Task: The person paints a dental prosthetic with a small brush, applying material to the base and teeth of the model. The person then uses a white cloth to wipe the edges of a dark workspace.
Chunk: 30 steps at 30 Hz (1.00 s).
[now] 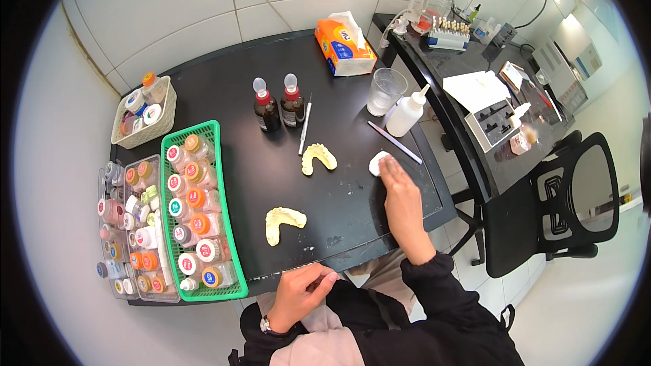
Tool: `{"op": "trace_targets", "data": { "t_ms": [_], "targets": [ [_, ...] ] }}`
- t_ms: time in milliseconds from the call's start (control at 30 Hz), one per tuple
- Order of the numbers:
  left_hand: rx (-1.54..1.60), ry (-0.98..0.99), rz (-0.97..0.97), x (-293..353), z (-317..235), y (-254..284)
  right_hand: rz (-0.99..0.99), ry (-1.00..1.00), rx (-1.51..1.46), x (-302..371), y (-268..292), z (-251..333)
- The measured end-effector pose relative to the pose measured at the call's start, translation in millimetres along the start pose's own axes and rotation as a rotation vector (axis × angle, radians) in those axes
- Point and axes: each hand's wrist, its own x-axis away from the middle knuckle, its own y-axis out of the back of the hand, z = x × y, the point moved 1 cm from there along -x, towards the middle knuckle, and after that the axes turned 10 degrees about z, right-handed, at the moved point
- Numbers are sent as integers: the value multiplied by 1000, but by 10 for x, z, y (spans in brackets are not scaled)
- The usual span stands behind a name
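My right hand (400, 193) lies flat, fingers (388, 168) released, touching the white wad (377, 161) on the counter (339, 210); my left hand (302, 295) curls loosely, holding nothing; both yellow dental casts (319, 157) lie untouched leftward.

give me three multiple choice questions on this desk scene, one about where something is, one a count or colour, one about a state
1. Where is the right hand?
A. flat on a white wad on the black table
B. in the green basket
C. on the tissue pack

2. How many yellow dental casts lie on the table?
A. one
B. two
C. four

3. How do the two brown bottles stand?
A. tipped over
B. upright, capped
C. upright, caps off

Answers:
1 A, the palm presses down beside the wad near the table's right edge.
2 B, the near cast and the far cast.
3 B, the left bottle and the right bottle both stand with caps on.
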Motion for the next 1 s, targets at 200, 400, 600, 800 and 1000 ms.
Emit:
{"op": "trace_targets", "data": {
  "t_ms": [200, 400, 600, 800, 1000],
  "targets": [
    [-8, -4, -4, -8, -2, 12, 183, 150, -96, 460, 215, 210],
    [-27, -16, -23, 26, 19, 31, -159, -193, -380, 265, 620, -321],
    [1, -4, -8, -14, -12, 3, -58, -25, -113, 153, 160, -101],
    [-36, 14, -40, -2, -14, 12, 206, 154, -78, 505, 179, 470],
    [19, 19, -68, 20, -17, 12, 458, -91, -725, 461, 526, 157]
  ]
}}
